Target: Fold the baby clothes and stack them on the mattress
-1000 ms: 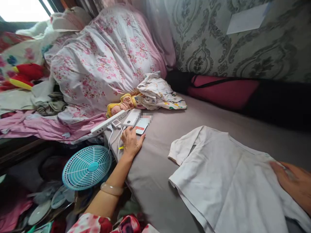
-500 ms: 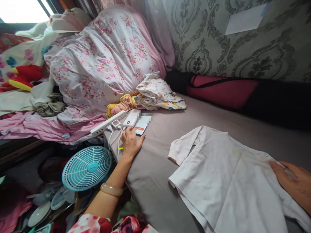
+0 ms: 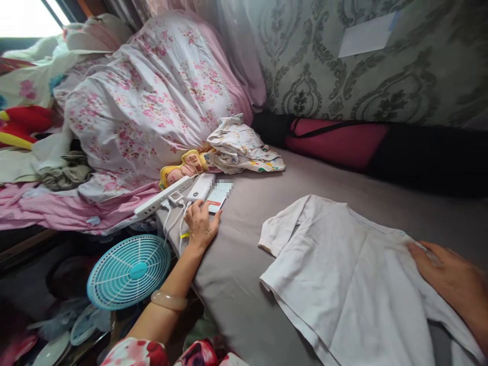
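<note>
My left hand [image 3: 201,224] reaches to the near end of a phone [image 3: 218,197] lying flat, its screen partly blurred out. The fingers are bent and apart, with the thumb beside the phone's lower corner. Just beyond the fingers is a white power bank [image 3: 200,187], beside a white power strip [image 3: 163,195] with plugs and cables. At the right, a small white long-sleeved shirt [image 3: 343,274] is spread on the grey sheet. My right hand [image 3: 450,277] is at its far shoulder, thumb and forefinger closed on the fabric; the other fingers are blurred.
A crumpled patterned cloth [image 3: 244,145] and a yellow plush toy [image 3: 183,170] lie behind the phone. A floral quilt [image 3: 152,96] is heaped at the back left. Below the bed edge stands a blue fan [image 3: 129,272]. A black and pink bag [image 3: 339,145] lies along the wall.
The view has turned slightly, so most things appear farther left. Both hands stay in about the same places, at the phone and at the shirt's shoulder.
</note>
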`<state>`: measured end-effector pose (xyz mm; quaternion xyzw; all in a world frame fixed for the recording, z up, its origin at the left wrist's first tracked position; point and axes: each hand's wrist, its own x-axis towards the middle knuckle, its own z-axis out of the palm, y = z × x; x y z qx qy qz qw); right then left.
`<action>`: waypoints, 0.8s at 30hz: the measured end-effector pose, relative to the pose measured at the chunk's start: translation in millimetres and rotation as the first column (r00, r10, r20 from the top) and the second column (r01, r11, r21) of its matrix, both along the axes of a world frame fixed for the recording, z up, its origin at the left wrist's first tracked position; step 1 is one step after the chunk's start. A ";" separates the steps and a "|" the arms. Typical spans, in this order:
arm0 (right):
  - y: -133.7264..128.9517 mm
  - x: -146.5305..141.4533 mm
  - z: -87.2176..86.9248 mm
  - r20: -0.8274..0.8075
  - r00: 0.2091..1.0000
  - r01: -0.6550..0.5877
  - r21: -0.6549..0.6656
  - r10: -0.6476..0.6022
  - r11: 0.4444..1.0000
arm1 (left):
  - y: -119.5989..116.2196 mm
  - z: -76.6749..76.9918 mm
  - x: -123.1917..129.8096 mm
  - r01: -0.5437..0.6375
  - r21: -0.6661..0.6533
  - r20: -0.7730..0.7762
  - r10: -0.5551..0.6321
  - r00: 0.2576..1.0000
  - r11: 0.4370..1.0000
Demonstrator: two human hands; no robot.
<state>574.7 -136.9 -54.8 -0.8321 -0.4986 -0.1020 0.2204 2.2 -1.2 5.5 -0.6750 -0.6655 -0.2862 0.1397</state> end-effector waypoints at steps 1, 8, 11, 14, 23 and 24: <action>-2.0 -8.7 7.8 -0.017 1.000 0.000 -0.022 0.000 1.000 | 0.5 4.3 3.8 0.030 -0.008 0.013 -0.030 0.999 1.000; -8.5 -45.7 40.5 -0.050 0.998 -0.034 -0.061 0.031 0.998 | 43.6 41.7 88.2 0.587 -0.154 0.227 -0.550 0.804 0.795; -10.6 -48.7 43.6 -0.048 0.999 -0.002 -0.113 -0.003 0.994 | 63.8 44.2 154.6 0.769 -0.268 0.345 -0.687 0.639 0.580; -11.9 -51.5 51.2 -0.062 0.998 0.007 -0.173 -0.019 0.985 | 77.4 41.4 218.5 0.822 -0.357 0.307 -0.775 0.552 0.444; -5.0 -54.7 84.1 -0.222 0.975 -0.064 -0.311 -0.007 0.948 | 91.1 30.7 321.6 0.759 -0.554 0.158 -0.851 0.500 0.343; -4.7 -55.4 84.1 -0.216 0.976 -0.066 -0.307 -0.002 0.949 | 90.8 27.6 325.4 0.755 -0.558 0.149 -0.854 0.499 0.344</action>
